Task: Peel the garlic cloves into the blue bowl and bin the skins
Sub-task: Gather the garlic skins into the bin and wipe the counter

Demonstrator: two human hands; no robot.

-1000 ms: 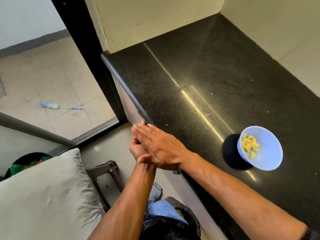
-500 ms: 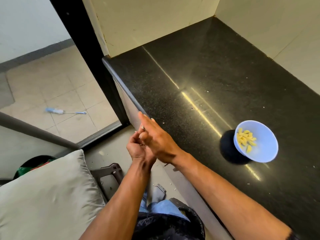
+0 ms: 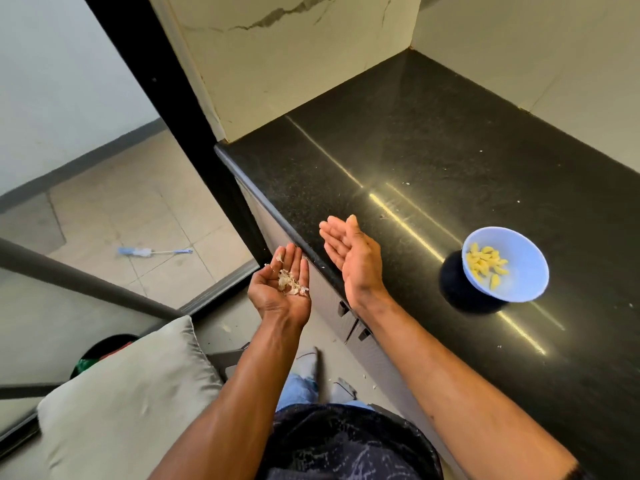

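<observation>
A home kitchen corner: a polished black stone tabletop point(image 3: 433, 174) meets marble-look wall panels point(image 3: 294, 60). Below are cabinet fronts point(image 3: 332, 306), a tiled floor point(image 3: 138, 216), and a grey cushion point(image 3: 131, 403) nearby.

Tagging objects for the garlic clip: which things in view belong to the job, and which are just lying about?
Job:
- garlic skins in the cupped left hand
- right hand, open and holding nothing
- blue bowl on the black counter
- peeled cloves in it

Lying about:
- blue brush on the floor
- grey cushion
</observation>
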